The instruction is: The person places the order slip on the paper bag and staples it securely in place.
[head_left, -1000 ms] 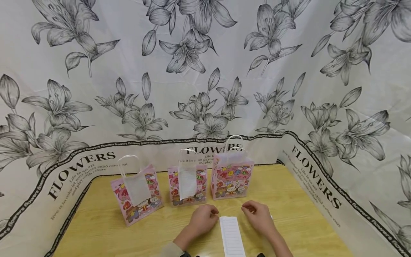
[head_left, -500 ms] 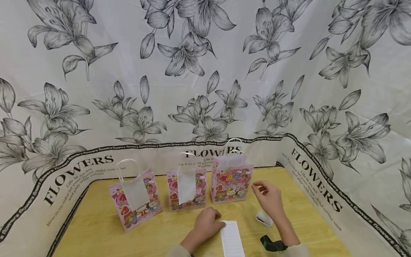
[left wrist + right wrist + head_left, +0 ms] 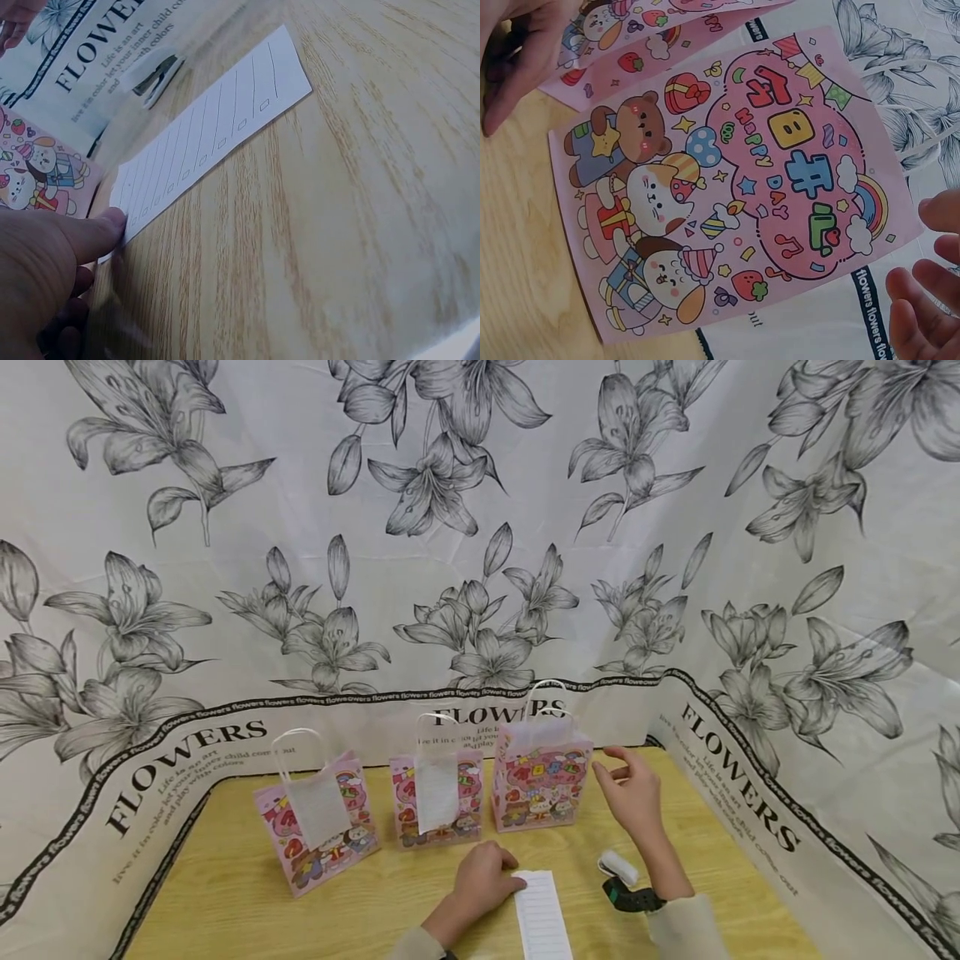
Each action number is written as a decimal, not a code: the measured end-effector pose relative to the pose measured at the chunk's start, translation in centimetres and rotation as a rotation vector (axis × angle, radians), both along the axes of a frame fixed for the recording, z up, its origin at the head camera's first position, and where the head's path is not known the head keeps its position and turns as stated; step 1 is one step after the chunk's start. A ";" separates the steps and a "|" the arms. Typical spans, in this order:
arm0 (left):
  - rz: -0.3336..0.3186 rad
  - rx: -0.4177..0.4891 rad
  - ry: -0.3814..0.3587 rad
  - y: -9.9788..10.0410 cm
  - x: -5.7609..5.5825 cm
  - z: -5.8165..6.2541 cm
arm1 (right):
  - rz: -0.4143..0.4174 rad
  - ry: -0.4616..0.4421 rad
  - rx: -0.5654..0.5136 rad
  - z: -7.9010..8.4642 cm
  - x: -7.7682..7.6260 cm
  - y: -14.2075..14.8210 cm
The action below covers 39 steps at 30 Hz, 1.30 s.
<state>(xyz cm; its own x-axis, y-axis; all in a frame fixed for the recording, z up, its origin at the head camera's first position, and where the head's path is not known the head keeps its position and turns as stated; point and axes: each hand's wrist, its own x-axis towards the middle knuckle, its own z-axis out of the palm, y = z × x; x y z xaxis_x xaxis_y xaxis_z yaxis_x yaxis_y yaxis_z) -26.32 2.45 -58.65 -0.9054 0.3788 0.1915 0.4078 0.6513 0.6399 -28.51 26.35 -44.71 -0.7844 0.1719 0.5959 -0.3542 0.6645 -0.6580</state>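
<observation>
My left hand (image 3: 483,885) pinches the far left corner of a narrow lined paper slip (image 3: 543,914), which lies on the wooden table. In the left wrist view the thumb (image 3: 109,225) lies over the slip's end, and small checkboxes line one edge. My right hand (image 3: 630,789) hovers beside the right-hand pink gift bag (image 3: 542,785), its fingers loosely bent and holding nothing. That bag stands upright, with cartoon animals on its front, as the right wrist view shows. A white stapler (image 3: 619,865) lies below the right hand.
Two more pink gift bags stand to the left, the middle bag (image 3: 472,827) and the left bag (image 3: 318,877). White paper pieces hang on the front of both. All have clear loop handles. A floral cloth (image 3: 495,610) walls in the table (image 3: 225,893).
My right hand has moved from beside the slip up and right to the right-hand bag, uncovering the stapler. My left hand has taken the slip's corner.
</observation>
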 end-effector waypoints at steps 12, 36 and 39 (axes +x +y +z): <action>-0.003 0.051 -0.026 -0.4 0.4 0.1 | -0.020 -0.128 -0.043 -1.1 -1.1 -0.3; -0.139 0.157 -0.007 -1.3 -0.5 4.4 | -0.020 0.013 -0.116 -1.3 -1.3 0.0; -0.160 0.148 0.033 -1.4 -0.9 5.6 | -0.017 0.015 -0.109 -1.2 -1.2 0.0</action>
